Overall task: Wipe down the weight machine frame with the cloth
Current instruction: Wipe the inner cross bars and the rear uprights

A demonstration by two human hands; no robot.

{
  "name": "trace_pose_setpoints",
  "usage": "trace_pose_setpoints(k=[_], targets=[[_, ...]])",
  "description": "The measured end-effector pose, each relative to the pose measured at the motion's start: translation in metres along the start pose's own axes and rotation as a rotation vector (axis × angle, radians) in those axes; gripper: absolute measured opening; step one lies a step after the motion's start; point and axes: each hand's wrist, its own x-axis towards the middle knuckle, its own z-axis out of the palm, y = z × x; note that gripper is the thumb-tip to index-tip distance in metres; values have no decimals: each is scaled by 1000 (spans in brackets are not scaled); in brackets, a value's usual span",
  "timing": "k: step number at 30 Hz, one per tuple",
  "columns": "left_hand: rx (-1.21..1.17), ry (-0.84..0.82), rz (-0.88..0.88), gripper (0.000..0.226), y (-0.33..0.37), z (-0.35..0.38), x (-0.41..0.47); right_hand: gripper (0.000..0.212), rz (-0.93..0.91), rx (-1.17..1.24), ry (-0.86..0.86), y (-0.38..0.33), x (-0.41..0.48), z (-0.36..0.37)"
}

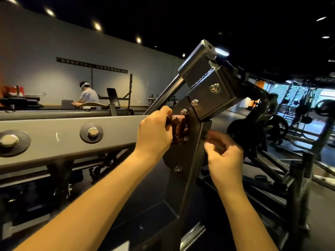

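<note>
The weight machine frame (183, 160) is dark grey steel, with a bolted upright plate in the middle and a grey horizontal beam (59, 140) running off to the left. My left hand (155, 133) grips a bunched reddish-brown cloth (178, 126) and holds it against the upright plate between two bolts. My right hand (223, 156) is at the plate's right edge with its fingers curled; it is blurred, and I cannot tell whether it holds anything.
A bolted bracket with a chrome rod (206, 78) rises above the plate. Weight plates (244, 134) and racks stand to the right. Another person (88, 96) works at a bench by the far wall. Low frame bars cross the floor at lower right.
</note>
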Motion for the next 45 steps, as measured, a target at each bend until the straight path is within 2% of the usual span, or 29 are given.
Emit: trace_pose_setpoints(k=[2,5,7,10,15,17,19,22,27,30,32,35,37,41,45], targets=[[-120,54,16,31,8,3,-14,18,1,10,-7,0,-2,-1],[-304,27,-45,39,22,7,-29,16,0,25,-2,2,-6,0],[-316,23,-87,49,26,14,-25,12,-14,10,14,4,-7,2],[-301,86,-112,39,23,19,-20,15,-50,-22,37,6,-9,5],[-367,140,58,33,7,13,-50,19,-108,-49,36,9,-12,5],[-356,193,-57,30,-5,19,-70,20,-133,-64,49,13,-12,5],[-373,172,-222,28,-13,34,-93,24,-150,-57,47,17,-14,7],[-428,115,-308,32,-4,51,-109,33,-138,-28,22,23,-18,6],[-373,53,13,38,15,44,-105,37,-146,44,-24,27,-20,4],[-332,128,-39,32,8,43,-85,38,-152,62,-32,29,-20,4],[-334,102,-39,31,9,39,-82,39,-141,77,-45,29,-21,3],[-389,31,141,35,21,26,-85,34,-117,133,-47,30,-19,3],[-382,93,209,35,29,20,-65,30,-106,169,-26,31,-12,3],[-375,284,190,27,45,14,-1,35,-90,221,-26,25,0,-6],[-371,305,217,26,51,18,5,36,-74,223,-44,25,2,-10]])
